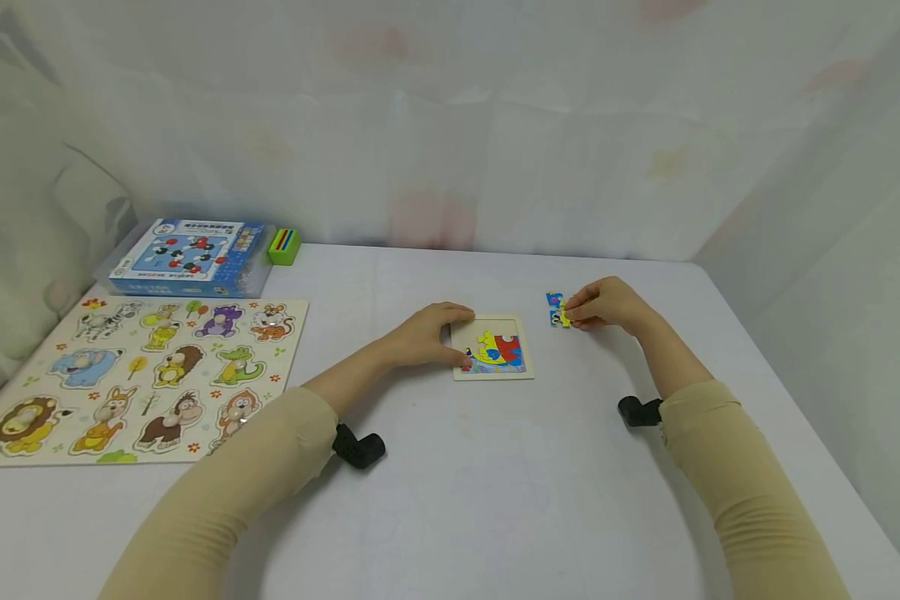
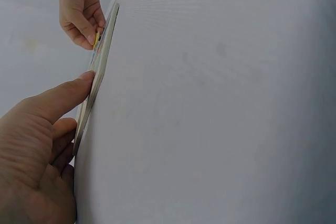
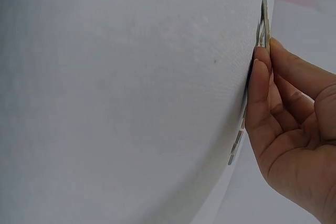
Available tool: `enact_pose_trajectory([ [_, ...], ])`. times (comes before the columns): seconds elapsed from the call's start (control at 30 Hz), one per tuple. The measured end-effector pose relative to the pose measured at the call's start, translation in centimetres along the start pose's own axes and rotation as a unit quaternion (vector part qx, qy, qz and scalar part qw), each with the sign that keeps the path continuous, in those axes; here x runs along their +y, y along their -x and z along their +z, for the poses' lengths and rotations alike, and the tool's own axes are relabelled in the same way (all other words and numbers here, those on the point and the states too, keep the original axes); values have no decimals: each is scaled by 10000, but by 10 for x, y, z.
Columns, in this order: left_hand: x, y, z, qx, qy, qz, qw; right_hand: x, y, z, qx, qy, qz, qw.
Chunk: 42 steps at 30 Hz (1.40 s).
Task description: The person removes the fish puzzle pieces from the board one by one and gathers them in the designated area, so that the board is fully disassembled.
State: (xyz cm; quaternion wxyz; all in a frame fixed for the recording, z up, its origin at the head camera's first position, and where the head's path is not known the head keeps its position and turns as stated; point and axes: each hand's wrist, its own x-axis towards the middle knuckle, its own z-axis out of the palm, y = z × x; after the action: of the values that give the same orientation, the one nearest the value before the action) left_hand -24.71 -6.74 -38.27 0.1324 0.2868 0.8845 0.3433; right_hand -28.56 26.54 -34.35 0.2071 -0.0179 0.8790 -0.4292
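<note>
My left sleeve, lower left of the frame: plain tan cloth, creased crosswise | my right sleeve, lower right: matching tan, ringed with folds | left wrist fitting, lower middle: black, stubby, rounded | right wrist fitting, right of centre: black, alike | my fingers: bare

two hands, two puzzle boards

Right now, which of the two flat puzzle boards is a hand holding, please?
The small, square, pale-framed puzzle board, held at its edge by the left hand; the large, rectangular, white animal board lies farther left, no hand on it.
</note>
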Motion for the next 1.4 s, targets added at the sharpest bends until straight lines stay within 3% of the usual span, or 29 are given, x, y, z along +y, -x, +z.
enact_pose_trajectory([
  [1.0, 1, 0, 0, -13, -8, -6, 10000, -5, 3, 2, 451, 709, -59, 9964],
  [1.2, 1, 1, 0, -14, -27, 8, 10000, -15, 2, 12, 614, 805, -155, 9947],
  [1.4, 1, 1, 0, -17, -46, 13, 10000, -27, 0, 29, 382, 866, -370, 9948],
])
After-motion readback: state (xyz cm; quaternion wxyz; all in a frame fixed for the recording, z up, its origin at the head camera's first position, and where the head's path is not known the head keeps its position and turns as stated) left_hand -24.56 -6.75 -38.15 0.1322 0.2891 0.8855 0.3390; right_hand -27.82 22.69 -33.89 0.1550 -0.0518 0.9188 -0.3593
